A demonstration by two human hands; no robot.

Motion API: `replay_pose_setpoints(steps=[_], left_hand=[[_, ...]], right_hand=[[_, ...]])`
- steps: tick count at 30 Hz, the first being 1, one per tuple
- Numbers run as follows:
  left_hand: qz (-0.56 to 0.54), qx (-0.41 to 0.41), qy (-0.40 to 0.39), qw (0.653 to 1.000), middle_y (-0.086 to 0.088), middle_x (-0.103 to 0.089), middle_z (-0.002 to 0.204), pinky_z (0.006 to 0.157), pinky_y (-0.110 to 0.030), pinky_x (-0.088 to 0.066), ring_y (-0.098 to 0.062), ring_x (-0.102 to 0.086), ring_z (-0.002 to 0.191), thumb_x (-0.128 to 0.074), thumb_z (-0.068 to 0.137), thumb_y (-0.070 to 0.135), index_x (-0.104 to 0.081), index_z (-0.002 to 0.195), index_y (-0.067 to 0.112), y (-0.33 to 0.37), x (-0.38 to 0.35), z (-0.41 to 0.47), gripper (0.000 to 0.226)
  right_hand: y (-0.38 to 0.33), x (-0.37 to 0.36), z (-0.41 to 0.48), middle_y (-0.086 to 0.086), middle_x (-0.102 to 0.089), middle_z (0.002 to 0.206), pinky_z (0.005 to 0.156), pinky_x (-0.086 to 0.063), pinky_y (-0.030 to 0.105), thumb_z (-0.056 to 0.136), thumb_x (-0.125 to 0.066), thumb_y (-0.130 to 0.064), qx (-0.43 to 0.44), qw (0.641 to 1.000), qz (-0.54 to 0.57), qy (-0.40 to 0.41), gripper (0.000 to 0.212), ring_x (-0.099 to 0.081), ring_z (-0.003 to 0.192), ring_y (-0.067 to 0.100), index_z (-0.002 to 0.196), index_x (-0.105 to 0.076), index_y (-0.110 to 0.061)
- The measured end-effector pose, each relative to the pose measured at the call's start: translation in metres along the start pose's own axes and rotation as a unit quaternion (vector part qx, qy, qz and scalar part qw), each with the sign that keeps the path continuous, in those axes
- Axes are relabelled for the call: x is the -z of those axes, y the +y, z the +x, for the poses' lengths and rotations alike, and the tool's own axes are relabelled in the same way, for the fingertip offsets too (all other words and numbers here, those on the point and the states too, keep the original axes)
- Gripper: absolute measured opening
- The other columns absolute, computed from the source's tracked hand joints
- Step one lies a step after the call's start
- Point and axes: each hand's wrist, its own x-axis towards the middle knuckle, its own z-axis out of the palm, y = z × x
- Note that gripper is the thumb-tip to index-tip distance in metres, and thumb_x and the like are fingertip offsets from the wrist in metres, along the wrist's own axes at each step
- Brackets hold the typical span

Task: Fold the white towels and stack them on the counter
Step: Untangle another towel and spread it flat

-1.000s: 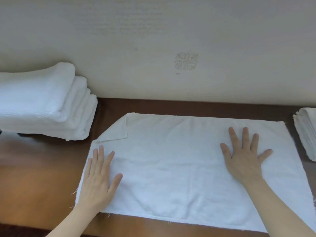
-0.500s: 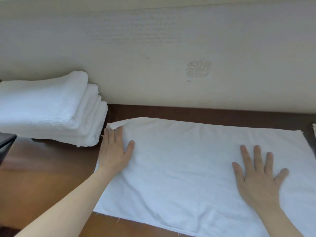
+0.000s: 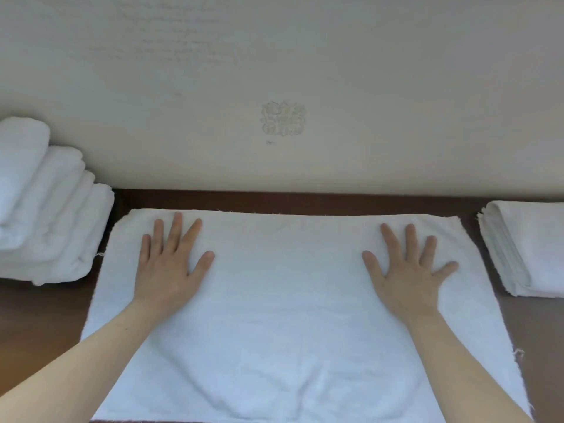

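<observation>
— Over on the left, a stack of folded towels point(image 3: 45, 209), well out past the little finger of the left hand point(image 3: 169, 270).

— And the hand itself?

— It's flat on the spread towel point(image 3: 283, 315), palm down. The fingers point(image 3: 177, 230) are straight and a little fanned, and they aren't gripping anything. The towel's far edge runs just beyond the fingertips.

— Where's the towel lying?

— It's open on the brown counter point(image 3: 36, 325), under both palms. There are some soft ripples back near the wrists, between the forearms.

— And the right hand point(image 3: 409, 276)?

— That one's flat too, with its fingers point(image 3: 410, 239) spread wider and the thumb pointing inward. It's pressing down and holds nothing. Just off its little finger, past the towel's edge, there's another pile of folded cloths point(image 3: 525, 248).

— How will the towel handle, do you reckon?

— It looks light, thin and limp, and it's fraying at the hems. I'd say it'll sag wherever it isn't held, and it may slide on that smooth wood.

— So where would you take hold of it?

— At the two far corners, which sit outside and ahead of each hand's outer fingers. Pinch both together and the edge should come over straight. If it's grabbed mid-edge I'd expect it to bunch.
</observation>
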Motion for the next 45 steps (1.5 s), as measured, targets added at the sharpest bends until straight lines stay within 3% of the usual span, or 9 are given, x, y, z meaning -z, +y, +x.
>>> replay_pose_setpoints(steps=[7, 11, 13, 15, 18, 24, 31, 37, 45], left_hand=[[0.002, -0.058, 0.011, 0.998, 0.013, 0.006, 0.167, 0.114, -0.04, 0.025, -0.019, 0.017, 0.152, -0.018, 0.092, 0.076, -0.005, 0.155, 0.05, 0.018, -0.022, 0.006, 0.07], [-0.01, -0.022, -0.042, 0.999, 0.021, 0.007, 0.165, 0.118, -0.067, -0.007, -0.027, 0.006, 0.153, -0.025, 0.086, 0.08, -0.011, 0.154, 0.052, 0.005, -0.045, 0.014, 0.075], [-0.012, -0.012, -0.026, 1.0, 0.023, 0.013, 0.163, 0.116, -0.069, -0.013, -0.025, 0.011, 0.153, -0.024, 0.086, 0.08, -0.008, 0.154, 0.052, 0.01, -0.042, 0.011, 0.075], [-0.017, -0.017, -0.006, 1.0, 0.023, 0.019, 0.161, 0.117, -0.065, -0.005, -0.011, 0.024, 0.148, -0.02, 0.089, 0.078, -0.004, 0.154, 0.052, 0.031, -0.029, 0.0, 0.072], [-0.047, -0.072, -0.012, 0.996, 0.016, 0.016, 0.164, 0.117, -0.046, 0.014, -0.013, 0.019, 0.151, -0.015, 0.093, 0.075, -0.002, 0.155, 0.048, 0.077, -0.015, -0.029, 0.069], [0.02, -0.095, -0.046, 0.994, 0.005, 0.009, 0.167, 0.118, -0.059, 0.006, -0.019, 0.014, 0.153, -0.007, 0.092, 0.072, 0.001, 0.156, 0.043, 0.11, -0.017, -0.055, 0.071], [-0.015, -0.007, -0.024, 1.0, 0.004, 0.006, 0.168, 0.117, -0.039, 0.016, -0.018, 0.012, 0.153, -0.015, 0.098, 0.067, -0.003, 0.157, 0.042, 0.042, -0.018, -0.094, 0.065], [-0.049, 0.019, -0.054, 0.997, 0.013, 0.007, 0.166, 0.114, -0.023, 0.018, -0.016, 0.004, 0.154, -0.017, 0.1, 0.06, -0.015, 0.157, 0.042, -0.03, -0.016, -0.124, 0.06], [-0.003, 0.044, -0.058, 0.997, 0.014, 0.013, 0.164, 0.113, -0.027, 0.024, -0.014, 0.012, 0.153, -0.013, 0.099, 0.064, -0.004, 0.158, 0.04, -0.046, -0.019, -0.146, 0.064]], right_hand=[[0.037, 0.022, 0.027, -0.005, 0.01, 0.165, 0.114, 0.01, 0.065, 0.092, 0.0, -0.071, -0.026, 0.999, 0.014, 0.039, 0.066, 0.012, 0.15, 0.034, 0.153, 0.004, -0.047], [0.063, 0.019, 0.042, -0.007, 0.014, 0.165, 0.118, 0.011, 0.056, 0.095, -0.008, -0.069, -0.018, 1.0, 0.018, 0.008, 0.064, 0.015, 0.15, 0.031, 0.153, 0.008, -0.047], [0.067, 0.023, 0.05, -0.004, 0.012, 0.165, 0.119, 0.01, 0.054, 0.096, -0.009, -0.067, -0.017, 0.999, 0.027, 0.011, 0.064, 0.013, 0.151, 0.031, 0.154, 0.006, -0.045], [0.068, 0.029, 0.054, -0.001, 0.013, 0.166, 0.119, 0.01, 0.055, 0.096, -0.007, -0.066, -0.03, 0.999, 0.018, 0.004, 0.065, 0.014, 0.151, 0.031, 0.155, 0.007, -0.042], [0.051, 0.027, 0.036, 0.0, 0.012, 0.166, 0.118, 0.012, 0.055, 0.094, -0.001, -0.067, -0.003, 0.998, 0.023, 0.055, 0.066, 0.014, 0.151, 0.03, 0.155, 0.008, -0.042], [0.029, -0.004, -0.018, -0.007, 0.015, 0.164, 0.118, 0.013, 0.056, 0.094, -0.001, -0.071, 0.061, 0.998, 0.012, 0.03, 0.064, 0.019, 0.15, 0.028, 0.153, 0.011, -0.047], [0.042, 0.0, -0.058, -0.005, 0.009, 0.166, 0.117, 0.014, 0.058, 0.097, -0.009, -0.07, 0.057, 0.993, 0.072, 0.078, 0.064, 0.013, 0.151, 0.028, 0.154, 0.008, -0.045], [0.073, -0.024, -0.114, -0.003, 0.01, 0.166, 0.118, 0.007, 0.062, 0.096, -0.003, -0.069, 0.006, 0.997, 0.069, 0.042, 0.065, 0.011, 0.152, 0.026, 0.154, 0.011, -0.043], [0.079, -0.031, -0.138, -0.003, 0.011, 0.166, 0.116, 0.006, 0.066, 0.094, 0.0, -0.069, -0.013, 0.999, 0.031, 0.016, 0.067, 0.014, 0.151, 0.023, 0.154, 0.011, -0.041]])
